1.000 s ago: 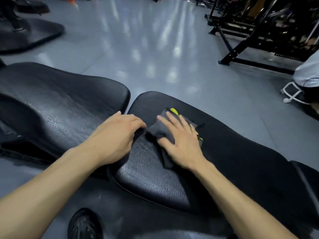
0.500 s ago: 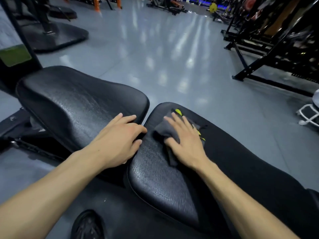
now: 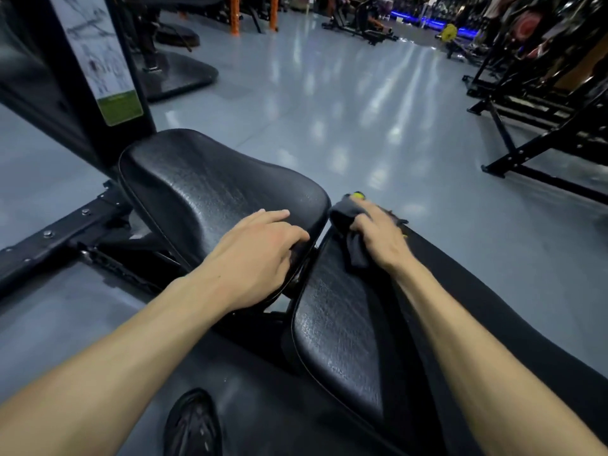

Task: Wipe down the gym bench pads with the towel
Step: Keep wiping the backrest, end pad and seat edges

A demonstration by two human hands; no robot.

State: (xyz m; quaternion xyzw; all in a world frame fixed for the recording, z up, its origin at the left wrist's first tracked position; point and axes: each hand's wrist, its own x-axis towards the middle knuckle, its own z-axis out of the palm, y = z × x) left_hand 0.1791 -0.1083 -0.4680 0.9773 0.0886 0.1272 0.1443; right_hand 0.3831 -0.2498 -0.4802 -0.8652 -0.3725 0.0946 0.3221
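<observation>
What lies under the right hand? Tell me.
The dark towel lies bunched under the right hand, on the right pad. The pad surface beneath them is hidden.

Grey glossy floor [image 3: 329, 103] with light reflections. Black upright post [image 3: 79, 77], bearing a white instruction placard [image 3: 98, 57] with a green lower panel, stands as landmark. To its right, a dark floor mat [image 3: 184, 74]; further right, black equipment frames [image 3: 533, 126]. Below the post, near the bottom edge, a black shoe [image 3: 192, 426].

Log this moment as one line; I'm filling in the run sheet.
right hand: grips towel at long pad's end | left hand: rests on seat pad | wipe: ongoing
</observation>
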